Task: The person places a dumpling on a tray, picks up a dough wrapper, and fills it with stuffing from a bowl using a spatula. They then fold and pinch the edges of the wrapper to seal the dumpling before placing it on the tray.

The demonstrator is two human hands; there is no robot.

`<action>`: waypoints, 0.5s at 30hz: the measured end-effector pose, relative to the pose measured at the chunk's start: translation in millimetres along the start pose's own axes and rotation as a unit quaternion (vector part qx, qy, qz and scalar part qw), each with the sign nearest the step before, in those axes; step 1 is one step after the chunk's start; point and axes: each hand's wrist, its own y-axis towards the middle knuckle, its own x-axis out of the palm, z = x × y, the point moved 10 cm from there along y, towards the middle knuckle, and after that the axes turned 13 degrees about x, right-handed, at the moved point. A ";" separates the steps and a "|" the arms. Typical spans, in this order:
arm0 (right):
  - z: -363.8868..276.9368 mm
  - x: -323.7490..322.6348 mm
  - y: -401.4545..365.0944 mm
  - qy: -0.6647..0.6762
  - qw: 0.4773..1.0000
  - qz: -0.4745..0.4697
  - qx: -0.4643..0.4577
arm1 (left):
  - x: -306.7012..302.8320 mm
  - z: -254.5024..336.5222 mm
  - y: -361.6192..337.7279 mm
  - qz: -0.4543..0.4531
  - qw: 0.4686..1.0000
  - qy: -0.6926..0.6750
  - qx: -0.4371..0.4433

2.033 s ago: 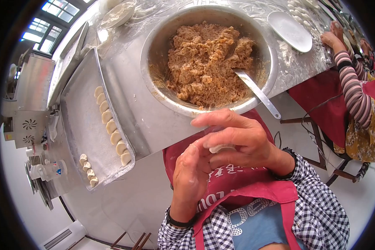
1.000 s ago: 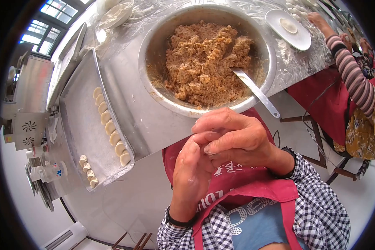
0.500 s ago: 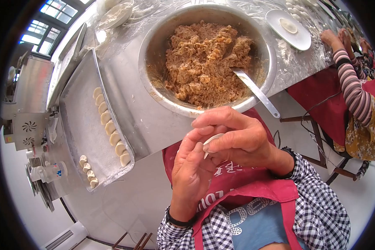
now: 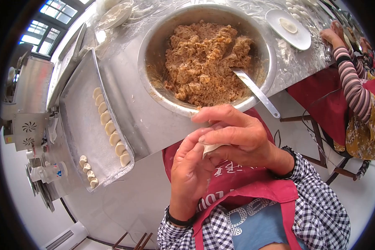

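Observation:
A small pale dough piece [image 4: 211,148] is pinched between my two hands, mostly hidden by the fingers. My left hand [image 4: 191,171] grips its left side with thumb and fingers. From the right, my right hand [image 4: 243,137] presses on it with thumb and index finger. Just beyond the hands stands a large metal bowl [image 4: 144,62] of brown minced filling [image 4: 204,62], with a flat metal spatula [image 4: 256,92] leaning out over its rim.
Left of the bowl lies a metal tray [image 4: 81,108] with rows of dumplings [image 4: 109,127]. A white plate [image 4: 298,38] with a dough wrapper is at the upper right. Beyond it are another person's hands [image 4: 332,36]. A floured dish [image 4: 116,16] sits at the upper left.
My right thumb and fingers have shifted over the dough, which now shows less and at a different angle. The other person's hands have moved slightly.

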 end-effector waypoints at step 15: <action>-6.2 1.1 1.5 0.009 0.999 0.007 -0.037 | -0.1 -2.1 0.8 0.010 0.999 -0.028 -0.023</action>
